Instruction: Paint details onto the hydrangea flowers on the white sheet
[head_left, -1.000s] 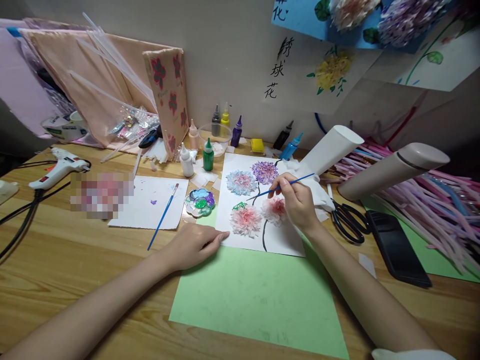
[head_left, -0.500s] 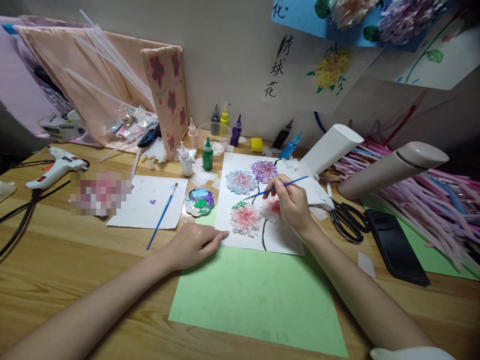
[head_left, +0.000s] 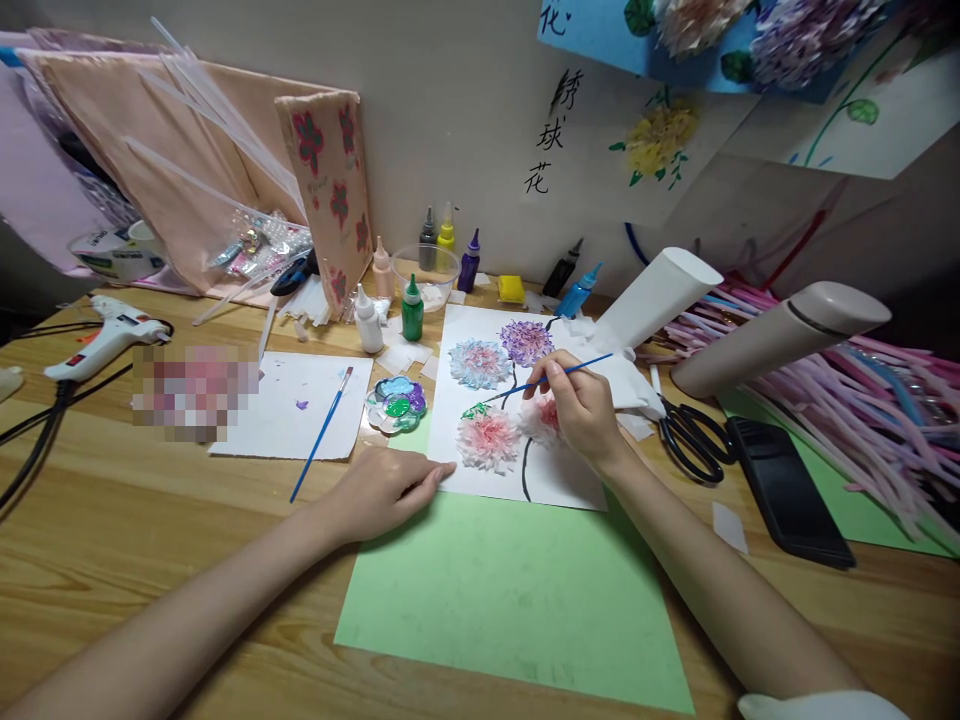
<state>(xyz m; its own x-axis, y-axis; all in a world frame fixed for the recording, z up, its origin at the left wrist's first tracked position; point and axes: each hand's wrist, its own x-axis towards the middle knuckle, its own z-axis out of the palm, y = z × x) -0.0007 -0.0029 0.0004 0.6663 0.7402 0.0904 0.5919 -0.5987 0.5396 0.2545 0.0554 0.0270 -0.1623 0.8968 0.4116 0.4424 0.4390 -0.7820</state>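
My right hand (head_left: 576,405) is closed around a thin blue paintbrush (head_left: 589,365), its tip at a patch of green paint (head_left: 475,410) just above a pink-and-white paper flower (head_left: 487,438). That flower sits on a white sheet (head_left: 559,487) with a blue-pink flower (head_left: 478,364), a purple flower (head_left: 527,343) and another pink flower partly hidden by my hand. Black painted stems run between them. My left hand (head_left: 390,488) rests palm down at the sheet's lower left corner, index finger stretched out on its edge. Close by lies a flower-shaped palette (head_left: 396,404) with green, blue and purple paint.
A second brush (head_left: 321,435) lies on a white paper (head_left: 255,425). Paint bottles (head_left: 412,310) stand behind. Scissors (head_left: 694,440), a black phone (head_left: 789,490) and a tumbler (head_left: 784,335) are at the right. A glue gun (head_left: 109,335) with cords lies left. Green paper (head_left: 517,600) extends below.
The brush tip has stayed near the green patch above the pink flower, with only slight movement. The whole view has shifted slightly; my left hand keeps its place on the sheet's corner.
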